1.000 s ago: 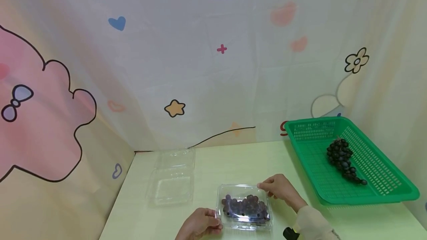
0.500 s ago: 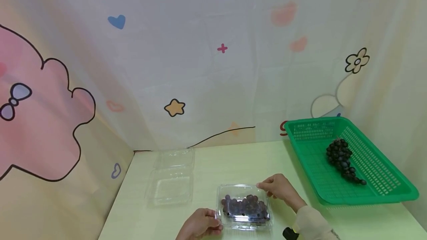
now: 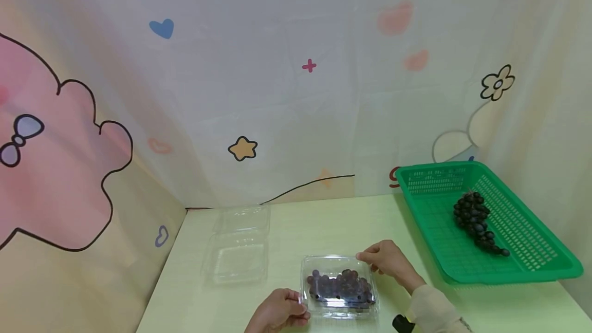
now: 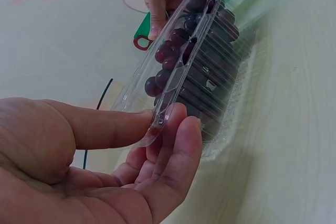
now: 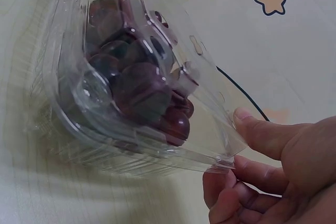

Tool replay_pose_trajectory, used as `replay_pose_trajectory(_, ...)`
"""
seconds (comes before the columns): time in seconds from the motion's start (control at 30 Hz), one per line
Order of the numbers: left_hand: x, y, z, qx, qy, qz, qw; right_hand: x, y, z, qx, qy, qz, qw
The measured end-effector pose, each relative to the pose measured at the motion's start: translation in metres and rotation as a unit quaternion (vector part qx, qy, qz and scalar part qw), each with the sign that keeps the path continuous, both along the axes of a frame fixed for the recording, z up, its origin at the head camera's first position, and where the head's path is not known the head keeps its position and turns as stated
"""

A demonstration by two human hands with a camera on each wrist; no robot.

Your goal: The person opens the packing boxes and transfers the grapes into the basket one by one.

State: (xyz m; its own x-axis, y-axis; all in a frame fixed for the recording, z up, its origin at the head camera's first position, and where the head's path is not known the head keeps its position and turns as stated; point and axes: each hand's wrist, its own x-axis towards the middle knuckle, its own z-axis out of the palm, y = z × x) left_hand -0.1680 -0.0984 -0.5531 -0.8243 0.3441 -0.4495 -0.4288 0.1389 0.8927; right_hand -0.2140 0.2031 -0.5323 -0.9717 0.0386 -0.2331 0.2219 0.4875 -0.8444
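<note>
A clear plastic clamshell box [image 3: 329,262] of dark red-purple grapes [image 3: 341,287] sits at the table's near middle, its lid lying over the fruit. My left hand [image 3: 277,308] pinches the near left corner; in the left wrist view, the thumb presses on top of the rim and the fingers curl beneath. At the far right corner, my right hand [image 3: 388,262] pinches the rim between thumb and fingers. The right wrist view shows that hand [image 5: 278,166] at the corner, with grapes [image 5: 142,77] visible through the plastic. Whether the rim catches are fastened, I cannot tell.
A second clear clamshell box [image 3: 238,262] lies unfolded on the left of the table [image 3: 185,292]. At the right stands a green perforated basket [image 3: 427,243] with one bunch of dark grapes [image 3: 474,220]. A printed curtain [image 3: 296,117] hangs behind.
Both hands keep the same grip on the grape box, and the box stays in place. Only the head view has shifted very slightly.
</note>
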Motion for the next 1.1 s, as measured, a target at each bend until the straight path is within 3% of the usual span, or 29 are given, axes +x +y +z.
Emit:
replay_pose_trajectory(0.37,0.000,0.004,0.002,-0.004,-0.004,0.010,0.9999,-0.002,0.002,0.001,0.022,0.020,-0.007,1.000)
replay_pose_trajectory(0.67,0.000,0.010,0.006,-0.028,0.003,0.022,0.9994,-0.001,-0.002,0.002,0.079,0.075,0.009,0.994)
replay_pose_trajectory(0.93,0.004,0.007,0.004,-0.024,-0.001,0.028,0.9993,0.006,-0.014,0.004,0.147,0.150,0.040,0.977)
replay_pose_trajectory(1.1,0.004,0.006,0.003,-0.017,-0.003,0.029,0.9994,0.012,-0.021,0.011,0.189,0.172,0.052,0.965)
